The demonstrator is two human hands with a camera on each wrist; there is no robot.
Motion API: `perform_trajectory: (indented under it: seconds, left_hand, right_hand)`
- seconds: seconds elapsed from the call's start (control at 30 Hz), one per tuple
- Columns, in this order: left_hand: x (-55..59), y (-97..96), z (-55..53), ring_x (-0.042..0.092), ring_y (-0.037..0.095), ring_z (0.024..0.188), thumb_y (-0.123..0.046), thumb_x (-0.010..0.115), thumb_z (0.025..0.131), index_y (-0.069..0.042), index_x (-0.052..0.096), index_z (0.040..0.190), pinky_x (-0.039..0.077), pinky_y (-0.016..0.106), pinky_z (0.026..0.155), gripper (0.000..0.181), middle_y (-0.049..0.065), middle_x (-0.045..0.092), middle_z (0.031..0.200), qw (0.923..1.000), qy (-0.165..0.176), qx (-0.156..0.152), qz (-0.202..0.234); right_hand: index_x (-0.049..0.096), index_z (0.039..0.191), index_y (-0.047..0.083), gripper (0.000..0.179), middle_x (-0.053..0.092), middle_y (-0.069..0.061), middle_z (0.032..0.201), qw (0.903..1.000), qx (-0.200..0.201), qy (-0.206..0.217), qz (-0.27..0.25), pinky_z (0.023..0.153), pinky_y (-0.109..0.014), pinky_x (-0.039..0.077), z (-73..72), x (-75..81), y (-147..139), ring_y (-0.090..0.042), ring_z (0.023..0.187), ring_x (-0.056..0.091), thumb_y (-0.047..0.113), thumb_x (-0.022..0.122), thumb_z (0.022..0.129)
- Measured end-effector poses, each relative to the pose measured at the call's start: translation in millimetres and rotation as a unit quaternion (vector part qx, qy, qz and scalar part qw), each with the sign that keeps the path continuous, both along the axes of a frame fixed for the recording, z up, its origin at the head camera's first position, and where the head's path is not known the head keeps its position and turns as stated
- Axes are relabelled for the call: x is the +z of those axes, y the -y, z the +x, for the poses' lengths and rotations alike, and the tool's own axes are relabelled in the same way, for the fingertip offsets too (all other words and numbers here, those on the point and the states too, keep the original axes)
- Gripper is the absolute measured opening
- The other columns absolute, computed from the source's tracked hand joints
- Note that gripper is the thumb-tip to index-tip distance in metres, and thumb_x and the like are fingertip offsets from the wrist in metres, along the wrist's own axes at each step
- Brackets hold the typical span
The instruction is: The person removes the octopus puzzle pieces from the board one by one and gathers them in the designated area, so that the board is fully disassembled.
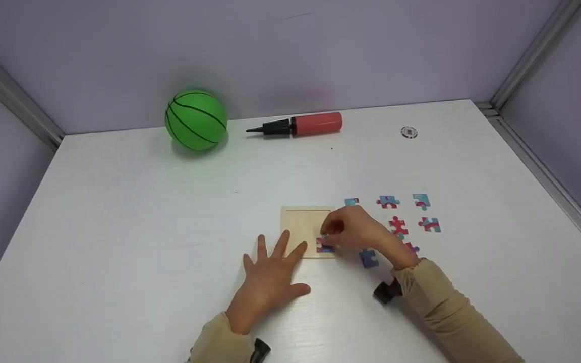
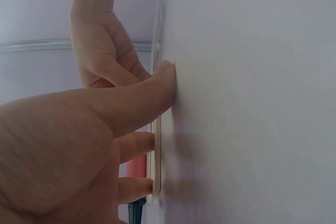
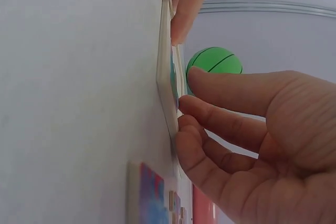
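Note:
A pale wooden puzzle tray (image 1: 298,222) lies flat on the white table. My left hand (image 1: 269,277) is spread out, its index and middle fingertips resting on the tray's lower left part and the thumb on the table. One colourful jigsaw piece (image 1: 322,246) lies in the tray's lower right corner. Over it is my right hand (image 1: 353,232), fingers bent and a fingertip at the piece. In the right wrist view, a gap separates the thumb from the index finger (image 3: 223,121). A blue piece (image 1: 369,258) lies beside the right hand, partly covering others.
More jigsaw pieces, among them a red one (image 1: 398,225) and a blue-red one (image 1: 388,201), lie right of the tray. At the back are a green ball (image 1: 196,120), a red and black hand pump (image 1: 316,124) and a round chip (image 1: 409,132). Walls stand behind the table.

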State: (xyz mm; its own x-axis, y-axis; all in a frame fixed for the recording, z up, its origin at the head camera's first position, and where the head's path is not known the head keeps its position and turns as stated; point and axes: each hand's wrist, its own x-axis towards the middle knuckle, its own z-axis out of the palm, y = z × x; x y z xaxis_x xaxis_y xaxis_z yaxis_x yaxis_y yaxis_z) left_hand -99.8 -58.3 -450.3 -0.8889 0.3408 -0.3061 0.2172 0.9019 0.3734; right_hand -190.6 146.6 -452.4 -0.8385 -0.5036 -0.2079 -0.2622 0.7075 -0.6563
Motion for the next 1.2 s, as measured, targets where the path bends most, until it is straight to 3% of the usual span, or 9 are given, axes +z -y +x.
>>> perform_trajectory:
  seconds: [0.33, 0.63, 0.83, 1.0, 1.2]
  left_hand:
    - [-1.4, -0.8, -1.0, 0.007, 0.056, 0.138, -0.051, 0.067, 0.084, -0.025, 0.035, 0.15, 0.021, 0.076, 0.096, 0.078, 0.01, 0.015, 0.16, 1.0, 0.001, 0.001, -0.005]
    - [-2.8, 0.3, -0.9, 0.009, 0.056, 0.138, -0.05, 0.068, 0.083, -0.025, 0.036, 0.149, 0.021, 0.076, 0.095, 0.077, 0.009, 0.016, 0.159, 1.0, -0.004, 0.001, 0.001]
    - [-2.3, -0.7, -1.5, 0.008, 0.056, 0.138, -0.049, 0.069, 0.083, -0.024, 0.036, 0.149, 0.02, 0.076, 0.096, 0.078, 0.009, 0.016, 0.159, 1.0, 0.0, 0.002, 0.0]
    - [-2.2, -0.4, -0.7, 0.008, 0.056, 0.138, -0.048, 0.069, 0.083, -0.023, 0.037, 0.149, 0.02, 0.076, 0.095, 0.078, 0.01, 0.017, 0.159, 1.0, -0.004, 0.003, 0.007]
    - [-3.6, 0.0, 0.6, 0.009, 0.057, 0.137, -0.046, 0.071, 0.083, -0.022, 0.037, 0.149, 0.02, 0.076, 0.095, 0.078, 0.011, 0.018, 0.159, 0.9997, -0.013, 0.005, 0.02]
  right_hand:
    - [0.06, 0.088, 0.01, 0.013, 0.054, 0.001, 0.076, 0.9996, 0.004, 0.0, -0.027, 0.062, -0.029, 0.042, 1.2, -0.4, -1, -0.015, 0.069, 0.049, 0.016, 0.072, 0.087]
    - [0.059, 0.089, 0.008, 0.013, 0.058, 0.0, 0.077, 0.9924, 0.047, 0.011, -0.113, 0.064, -0.028, 0.045, 1.5, 3.0, -6, -0.014, 0.068, 0.052, 0.011, 0.071, 0.085]
    - [0.064, 0.101, 0.002, 0.015, 0.062, -0.007, 0.086, 0.9851, 0.017, 0.045, -0.165, 0.066, -0.031, 0.053, -1.1, 7.0, -25, -0.018, 0.07, 0.06, 0.01, 0.068, 0.088]
    - [0.063, 0.102, -0.001, 0.014, 0.061, -0.013, 0.09, 0.978, -0.015, 0.083, -0.191, 0.071, -0.034, 0.056, 0.0, 10.1, -46, -0.022, 0.077, 0.064, 0.008, 0.065, 0.09]
    - [0.063, 0.101, 0.001, 0.014, 0.06, -0.013, 0.092, 0.9796, -0.041, 0.074, -0.182, 0.072, -0.033, 0.056, 1.1, 15.9, -73, -0.023, 0.079, 0.064, 0.01, 0.066, 0.091]
